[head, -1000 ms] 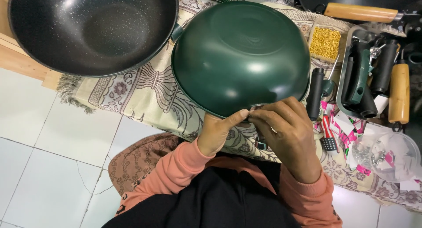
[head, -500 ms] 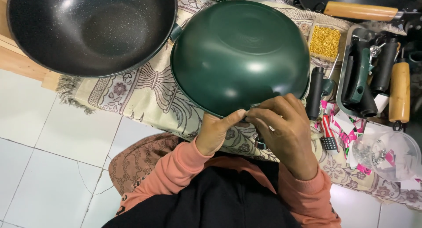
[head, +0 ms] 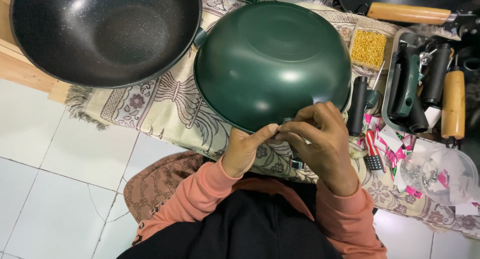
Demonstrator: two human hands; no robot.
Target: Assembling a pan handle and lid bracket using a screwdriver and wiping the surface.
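Note:
A dark green wok (head: 272,61) lies upside down on a patterned cloth (head: 160,104), its rounded bottom facing up. My left hand (head: 245,148) grips its near rim with the thumb pressed on the edge. My right hand (head: 320,141) is curled over the same stretch of rim, fingertips pinched around a small metal part that I cannot make out clearly. Both hands meet at the rim's near side. I wear orange sleeves and a dark top.
A black speckled wok (head: 102,31) sits upright at the left. At the right are a tray of black and green handles (head: 415,84), wooden handles (head: 454,104), a box of gold bits (head: 369,48), a clear dish (head: 440,174) and white floor tiles (head: 55,179).
The green wok has shifted very slightly; my hands keep the same grip at its near rim, with fingers a little adjusted.

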